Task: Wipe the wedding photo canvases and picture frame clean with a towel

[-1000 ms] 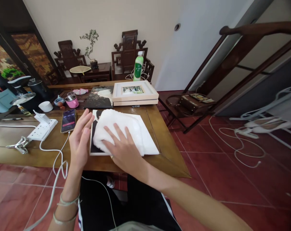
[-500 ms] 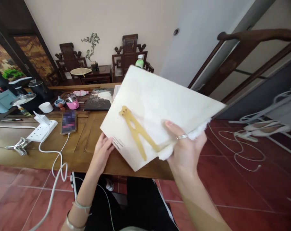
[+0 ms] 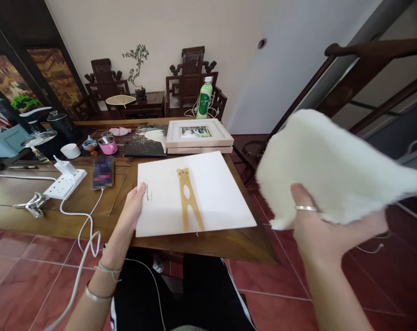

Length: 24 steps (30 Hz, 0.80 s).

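Observation:
My left hand (image 3: 130,209) grips the left edge of a white board (image 3: 222,195), thumb on top and fingers hidden beneath. The board is over the front part of the wooden table. On its face shows a flat yellow piece (image 3: 189,200) with a cat-eared head and two long legs; whether it lies loose or is fixed, I cannot tell. Off to the right, past the table's corner, my right hand (image 3: 327,234) is closed on a white fluffy sheet (image 3: 322,156), its thumb pressed on the near face. The sheet is apart from the board and slightly blurred.
Behind the board stand a white picture frame (image 3: 225,134), a dark painted canvas (image 3: 144,146) and a green bottle (image 3: 204,102). Further left are a pink mug (image 3: 107,146), a phone (image 3: 102,172), a white power strip (image 3: 67,183) and cables. A wooden chair back (image 3: 353,69) rises at right.
My right hand has pulled the fluffy sheet away to the right, off the board. The board has come down flatter and turned in my left hand, and the picture frame behind now shows.

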Motion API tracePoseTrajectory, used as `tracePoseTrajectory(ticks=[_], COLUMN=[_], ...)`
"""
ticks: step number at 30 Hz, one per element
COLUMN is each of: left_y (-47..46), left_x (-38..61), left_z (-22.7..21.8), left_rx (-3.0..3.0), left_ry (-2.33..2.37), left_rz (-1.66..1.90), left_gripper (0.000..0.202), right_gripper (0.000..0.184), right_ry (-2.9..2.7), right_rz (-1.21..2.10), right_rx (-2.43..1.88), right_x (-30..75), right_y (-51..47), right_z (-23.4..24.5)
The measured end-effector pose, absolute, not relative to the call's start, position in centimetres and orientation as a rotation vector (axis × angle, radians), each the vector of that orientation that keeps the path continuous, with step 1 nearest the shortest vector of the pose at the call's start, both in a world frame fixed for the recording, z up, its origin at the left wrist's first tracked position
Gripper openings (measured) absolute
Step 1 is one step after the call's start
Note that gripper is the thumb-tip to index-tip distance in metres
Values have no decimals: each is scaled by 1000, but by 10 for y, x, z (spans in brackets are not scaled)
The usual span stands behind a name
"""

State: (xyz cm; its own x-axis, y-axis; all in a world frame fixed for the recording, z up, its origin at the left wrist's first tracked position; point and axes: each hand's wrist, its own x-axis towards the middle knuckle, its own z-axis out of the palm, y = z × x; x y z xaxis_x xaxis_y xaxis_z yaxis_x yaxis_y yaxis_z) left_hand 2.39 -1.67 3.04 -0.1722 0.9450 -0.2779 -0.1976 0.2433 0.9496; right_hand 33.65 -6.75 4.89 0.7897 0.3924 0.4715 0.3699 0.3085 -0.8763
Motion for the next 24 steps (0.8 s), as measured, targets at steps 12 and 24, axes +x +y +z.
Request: tracePoseTrajectory(ticks=[12,24], left_y=[6,14], left_x=[19,8], left_z=[37,41], left_rx=[794,1385], left_ry=[1481,1722], left_rz=[1011,820], left_gripper=[26,51], right_gripper=[58,65], right_ry=[-2483,-2463], right_rz=[-288,-31], right_rx=[-1039,-1141], right_x=[306,293], right_y=[-29,-5], right_z=[25,7])
